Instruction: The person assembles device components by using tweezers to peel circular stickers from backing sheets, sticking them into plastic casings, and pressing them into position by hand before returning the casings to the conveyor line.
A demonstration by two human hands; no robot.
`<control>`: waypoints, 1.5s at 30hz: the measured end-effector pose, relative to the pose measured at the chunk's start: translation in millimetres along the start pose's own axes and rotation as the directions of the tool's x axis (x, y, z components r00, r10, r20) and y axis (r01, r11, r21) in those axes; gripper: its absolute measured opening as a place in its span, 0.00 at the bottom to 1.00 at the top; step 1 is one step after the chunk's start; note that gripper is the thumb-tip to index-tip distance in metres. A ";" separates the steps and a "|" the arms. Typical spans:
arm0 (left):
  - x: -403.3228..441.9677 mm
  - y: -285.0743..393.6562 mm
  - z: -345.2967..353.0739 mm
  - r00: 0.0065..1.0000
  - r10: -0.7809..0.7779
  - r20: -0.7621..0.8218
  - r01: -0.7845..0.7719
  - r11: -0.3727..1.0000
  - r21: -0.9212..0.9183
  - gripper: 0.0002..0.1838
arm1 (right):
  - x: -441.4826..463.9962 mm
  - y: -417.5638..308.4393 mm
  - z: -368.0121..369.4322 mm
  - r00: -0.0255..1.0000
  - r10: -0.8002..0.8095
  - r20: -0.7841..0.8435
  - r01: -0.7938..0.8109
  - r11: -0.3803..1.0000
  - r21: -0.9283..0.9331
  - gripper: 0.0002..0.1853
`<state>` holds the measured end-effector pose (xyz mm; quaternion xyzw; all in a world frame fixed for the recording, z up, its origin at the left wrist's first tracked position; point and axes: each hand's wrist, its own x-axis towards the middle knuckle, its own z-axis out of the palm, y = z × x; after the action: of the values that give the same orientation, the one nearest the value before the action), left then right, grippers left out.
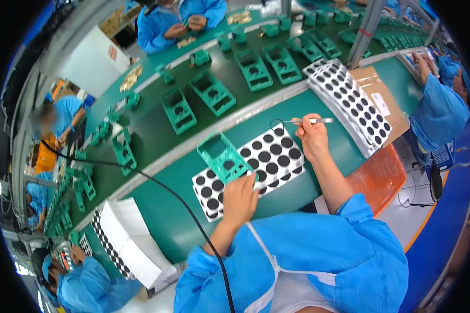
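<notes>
My left hand [240, 200] grips the near end of a green plastic housing [225, 166], which has a large rectangular opening and a round recess. The housing rests over a white sheet of black round stickers [270, 155] on the green bench. In my right hand [313, 136], fingers pinch a pair of tweezers [318, 120], held level with the tips pointing left. A thin, dark round outline [277, 124] shows at the tweezer tips, over the sheet's far corner. I cannot tell whether the tweezers hold it.
A stack of sticker sheets [350, 99] lies to the right on a cardboard box [384, 99]. More sheets with white paper [133, 240] lie at left. Beyond runs a conveyor [149, 133] with several green housings [212, 93]. An orange basket [381, 177] stands low right; co-workers sit around.
</notes>
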<state>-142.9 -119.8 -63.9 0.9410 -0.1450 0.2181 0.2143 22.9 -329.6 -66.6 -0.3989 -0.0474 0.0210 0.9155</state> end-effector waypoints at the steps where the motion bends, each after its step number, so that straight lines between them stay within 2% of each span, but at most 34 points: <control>1: -1.9 -6.0 -7.0 0.998 0.012 -0.064 -0.014 1.000 -0.027 0.25 | -10.2 3.2 14.3 1.000 0.003 0.011 -0.003 1.000 0.001 0.05; 3: -3.6 -16.7 -23.2 0.992 -0.042 -0.115 0.047 0.998 0.045 0.25 | -28.8 16.5 35.6 0.996 0.022 0.089 -0.024 0.999 0.023 0.04; 5: -2.9 -33.9 -33.3 0.987 -0.100 -0.124 0.105 0.994 0.041 0.26 | -46.5 28.6 55.0 0.990 0.110 0.089 -0.108 0.994 -0.031 0.04; 7: -5.8 -47.0 -34.2 0.987 -0.122 -0.108 0.133 0.987 0.094 0.28 | -56.2 47.0 61.2 0.982 0.124 0.143 -0.116 0.991 -0.060 0.03; 9: -9.4 -54.8 -32.6 0.990 -0.099 -0.102 0.107 0.992 0.068 0.30 | -59.6 57.4 70.4 0.974 0.139 0.178 -0.124 0.988 -0.090 0.03; 14: -9.1 -55.2 -32.3 0.984 -0.148 -0.100 0.150 0.989 0.016 0.32 | -57.5 69.2 75.3 0.962 0.112 0.248 -0.035 0.956 -0.293 0.03; 17: -8.1 -55.9 -32.2 0.986 -0.149 -0.073 0.150 0.989 0.005 0.33 | -56.4 71.7 76.4 0.955 0.124 0.271 -0.029 0.943 -0.331 0.03; 29: -7.5 -56.5 -28.6 0.983 -0.171 -0.070 0.165 0.983 -0.085 0.31 | -55.3 73.8 79.1 0.948 0.137 0.286 -0.036 0.943 -0.332 0.02; 45: -7.9 -56.8 -28.0 0.983 -0.170 -0.064 0.165 0.983 -0.077 0.30 | -55.9 72.4 77.6 0.935 0.170 0.310 -0.050 0.932 -0.358 0.04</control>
<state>-138.6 -56.1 -64.2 0.9334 -0.0653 0.2268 0.2704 -40.8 -228.0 -71.0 -0.5455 -0.1829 0.1321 0.8072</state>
